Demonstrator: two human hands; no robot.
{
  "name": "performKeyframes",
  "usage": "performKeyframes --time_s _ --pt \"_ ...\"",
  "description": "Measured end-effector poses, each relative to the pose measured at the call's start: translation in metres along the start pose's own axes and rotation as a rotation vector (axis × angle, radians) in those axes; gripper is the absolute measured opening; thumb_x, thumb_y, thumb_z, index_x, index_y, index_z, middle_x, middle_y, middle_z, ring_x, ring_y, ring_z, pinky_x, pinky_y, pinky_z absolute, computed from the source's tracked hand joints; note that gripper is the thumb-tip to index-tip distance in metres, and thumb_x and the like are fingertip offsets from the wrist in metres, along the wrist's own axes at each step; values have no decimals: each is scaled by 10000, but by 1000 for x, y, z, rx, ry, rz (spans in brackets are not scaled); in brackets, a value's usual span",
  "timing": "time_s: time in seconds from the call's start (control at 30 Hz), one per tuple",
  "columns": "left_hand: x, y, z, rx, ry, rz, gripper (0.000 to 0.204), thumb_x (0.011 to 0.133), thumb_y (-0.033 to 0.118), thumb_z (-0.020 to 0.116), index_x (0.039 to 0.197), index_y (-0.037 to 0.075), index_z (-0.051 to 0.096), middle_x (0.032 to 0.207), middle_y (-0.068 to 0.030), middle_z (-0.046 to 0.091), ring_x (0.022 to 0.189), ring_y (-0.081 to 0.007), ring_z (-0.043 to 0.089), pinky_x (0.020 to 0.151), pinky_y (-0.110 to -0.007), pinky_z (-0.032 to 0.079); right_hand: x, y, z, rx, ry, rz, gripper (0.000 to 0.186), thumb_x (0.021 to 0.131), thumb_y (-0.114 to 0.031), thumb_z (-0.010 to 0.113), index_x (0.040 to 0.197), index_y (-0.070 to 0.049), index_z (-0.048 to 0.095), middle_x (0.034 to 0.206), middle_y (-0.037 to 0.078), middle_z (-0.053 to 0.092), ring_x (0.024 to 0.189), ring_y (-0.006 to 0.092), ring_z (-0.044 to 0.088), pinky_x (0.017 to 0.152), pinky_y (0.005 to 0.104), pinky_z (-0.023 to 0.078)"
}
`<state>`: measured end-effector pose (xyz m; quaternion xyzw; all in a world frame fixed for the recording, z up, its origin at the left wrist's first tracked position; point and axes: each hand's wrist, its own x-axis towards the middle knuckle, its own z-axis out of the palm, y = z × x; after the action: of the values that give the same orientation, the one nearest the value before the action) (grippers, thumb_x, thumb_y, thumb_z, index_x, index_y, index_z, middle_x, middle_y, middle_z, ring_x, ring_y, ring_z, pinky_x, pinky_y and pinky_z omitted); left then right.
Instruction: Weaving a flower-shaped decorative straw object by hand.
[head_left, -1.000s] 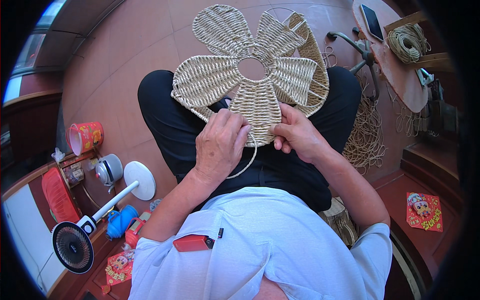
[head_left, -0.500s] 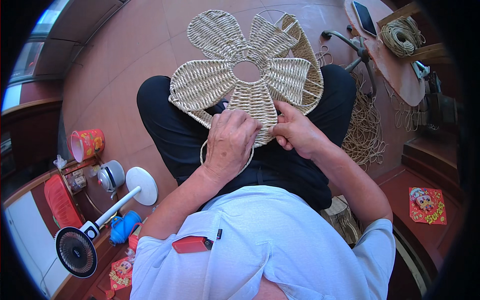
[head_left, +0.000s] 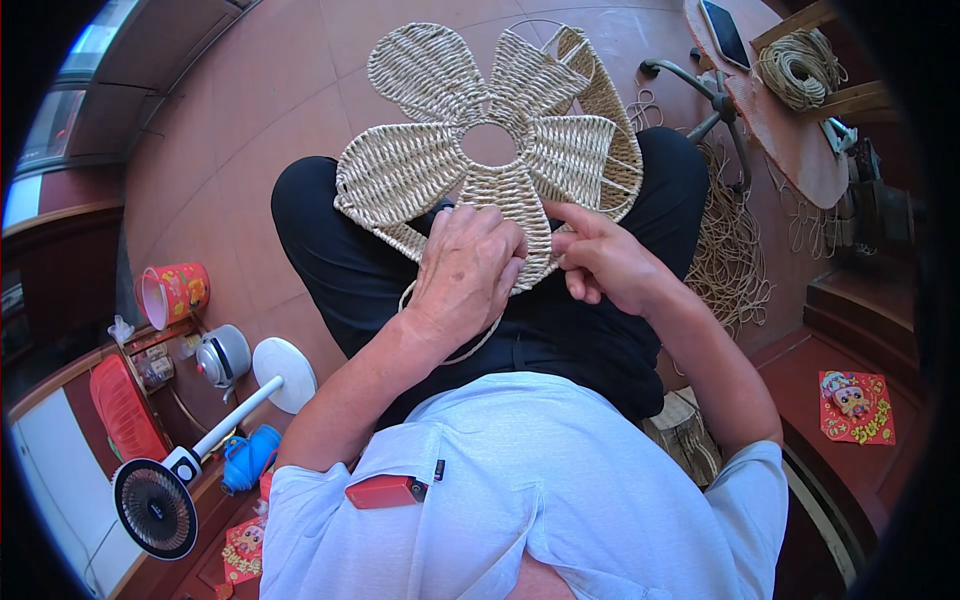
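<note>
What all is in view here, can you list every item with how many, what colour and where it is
woven flower-shaped piece: one, pale straw, on the lap, petals spread over the floor
loose cord strand: one, pale, looping under the left hand
cord bundle: one heap, tan, floor by the right knee
cord coil: one, tan, top right on a round mat
phone: one, dark, top right
bucket: one, red-orange, left floor
kettle: one, silver, left
standing fan: one, white and black, lying lower left
red card: one, right floor
red item in shirt pocket: one
left hand: gripping the near petal's edge
right hand: pinching the same petal
</note>
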<state>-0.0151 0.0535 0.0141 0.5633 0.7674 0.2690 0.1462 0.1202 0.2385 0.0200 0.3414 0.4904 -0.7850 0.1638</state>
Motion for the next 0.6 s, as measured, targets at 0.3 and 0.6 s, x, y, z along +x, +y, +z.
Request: performKeyframes --time_s 0.3,0.6 --pt "26 23 -22 -592 -106 -124 94 1045 89 699 1087 38 633 973 -44 610 907 -166 627 839 -339 504 -23 34 15 -435 302 -471 426 988 11 659 1413 -16 664 1131 59 668 755 73 611 708 270 525" --pt "23 -2 -64 -1111 183 -293 187 1094 144 709 1228 17 680 1068 -21 712 945 -84 671 879 -264 548 -24 33 -23 -39 313 -533 251 1187 -290 553 1105 -108 706 788 -101 484 656 8 393 562 205 310"
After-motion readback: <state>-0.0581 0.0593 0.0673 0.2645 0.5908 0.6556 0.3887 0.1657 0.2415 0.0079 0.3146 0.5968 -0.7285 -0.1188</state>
